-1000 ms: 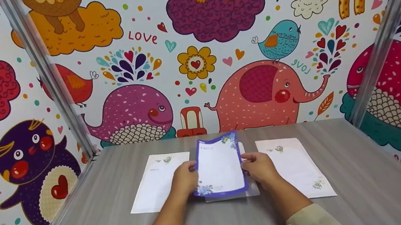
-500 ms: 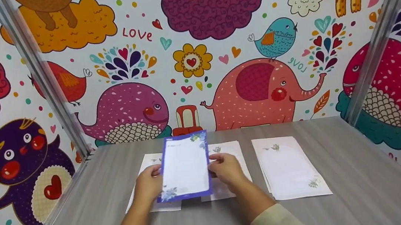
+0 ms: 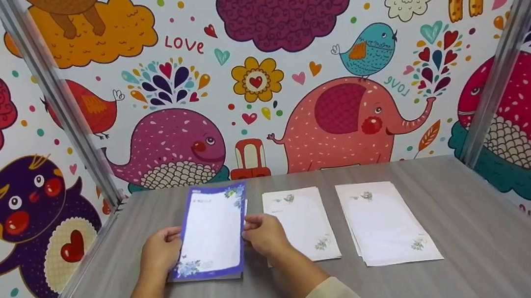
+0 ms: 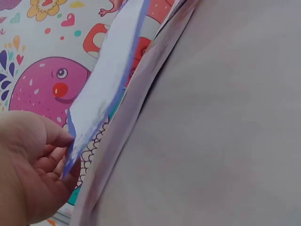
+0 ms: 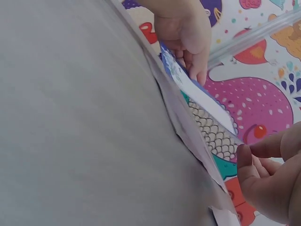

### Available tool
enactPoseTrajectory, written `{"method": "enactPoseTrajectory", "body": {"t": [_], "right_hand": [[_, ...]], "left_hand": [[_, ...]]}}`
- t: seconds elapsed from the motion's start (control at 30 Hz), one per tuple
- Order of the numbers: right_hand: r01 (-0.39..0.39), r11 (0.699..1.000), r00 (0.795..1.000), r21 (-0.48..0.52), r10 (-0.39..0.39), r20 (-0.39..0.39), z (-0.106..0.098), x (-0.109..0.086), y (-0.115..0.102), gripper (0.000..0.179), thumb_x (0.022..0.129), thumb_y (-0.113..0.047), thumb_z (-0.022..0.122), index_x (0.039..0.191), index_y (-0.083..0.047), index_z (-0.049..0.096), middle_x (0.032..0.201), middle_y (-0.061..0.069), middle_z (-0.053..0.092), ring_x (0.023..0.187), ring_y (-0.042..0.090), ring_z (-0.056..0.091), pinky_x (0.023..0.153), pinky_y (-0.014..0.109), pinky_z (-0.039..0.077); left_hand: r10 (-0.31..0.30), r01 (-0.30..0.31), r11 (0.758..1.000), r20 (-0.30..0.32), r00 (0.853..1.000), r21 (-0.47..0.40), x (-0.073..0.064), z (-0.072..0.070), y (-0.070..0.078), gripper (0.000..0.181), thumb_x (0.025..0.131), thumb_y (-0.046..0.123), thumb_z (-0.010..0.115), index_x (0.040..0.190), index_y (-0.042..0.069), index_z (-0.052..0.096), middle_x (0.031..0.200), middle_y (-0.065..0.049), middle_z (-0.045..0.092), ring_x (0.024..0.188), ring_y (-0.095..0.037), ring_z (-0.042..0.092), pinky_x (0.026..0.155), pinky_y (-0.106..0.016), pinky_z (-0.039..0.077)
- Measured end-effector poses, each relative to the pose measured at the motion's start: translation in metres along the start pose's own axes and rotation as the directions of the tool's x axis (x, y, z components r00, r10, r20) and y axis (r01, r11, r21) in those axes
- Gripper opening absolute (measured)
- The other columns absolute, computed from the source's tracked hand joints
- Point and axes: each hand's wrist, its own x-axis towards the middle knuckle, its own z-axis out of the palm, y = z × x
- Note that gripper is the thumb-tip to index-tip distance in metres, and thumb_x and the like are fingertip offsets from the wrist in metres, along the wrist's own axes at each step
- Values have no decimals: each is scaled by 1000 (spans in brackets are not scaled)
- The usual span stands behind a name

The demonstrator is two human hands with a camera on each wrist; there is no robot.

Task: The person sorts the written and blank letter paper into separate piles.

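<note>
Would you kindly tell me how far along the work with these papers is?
Looks done: the middle papers and right papers lie on the table. In hand: the left hand and right hand hold the purple-bordered sheet above the left paper, mostly hidden beneath it. Remaining, probably: lowering the sheet and letting go.

Purple-bordered sheet (image 3: 212, 233) in both hands (image 3: 160, 254) (image 3: 267, 235)

Forearms (image 3: 300, 271) forward, fingers (image 5: 245, 165) in a pinch

Room lies right of the papers (image 3: 392, 224); a wall (image 3: 262, 115) blocks behind the sheet (image 3: 212, 233).
</note>
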Motion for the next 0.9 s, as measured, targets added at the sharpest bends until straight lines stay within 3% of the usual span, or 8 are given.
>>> {"method": "enactPoseTrajectory", "body": {"t": [0.23, 0.57, 0.8, 0.9], "right_hand": [[19, 997, 998, -76, -15, 57, 4, -5, 7, 32, 97, 1, 68, 128, 0, 74, 105, 9, 77, 92, 18, 76, 83, 34, 66], [-32, 982, 995, -187, 49, 89, 0, -4, 9, 31, 98, -10, 71, 128, -6, 75, 105, 6, 75, 87, 20, 74, 72, 32, 60], [-40, 974, 989, -224, 70, 127, -16, 1, 6, 31, 99, -19, 72, 128, -8, 74, 106, 6, 75, 91, 21, 74, 80, 35, 63], [-17, 979, 986, -203, 50, 160, -27, 5, 4, 34, 100, -22, 72, 131, -7, 73, 111, 9, 76, 95, 23, 75, 87, 39, 65]], "left_hand": [[-4, 3, 1000, 24, 1000, 31, 2, -4, -14, 38, 105, 14, 53, 136, -1, 69, 127, -22, 74, 123, -40, 68, 106, -56, 51], [-21, 21, 999, 8, 1000, 43, -1, -2, -14, 37, 107, 20, 57, 135, -1, 70, 125, -22, 73, 120, -40, 67, 106, -58, 51], [-32, 35, 999, -117, 993, 19, -1, 2, -6, 41, 105, 23, 57, 138, 0, 67, 133, -26, 71, 125, -44, 66, 109, -59, 50], [-39, 37, 999, -136, 990, -18, -1, 9, 4, 43, 106, 24, 56, 142, 2, 65, 137, -25, 69, 129, -43, 64, 112, -59, 49]]}}
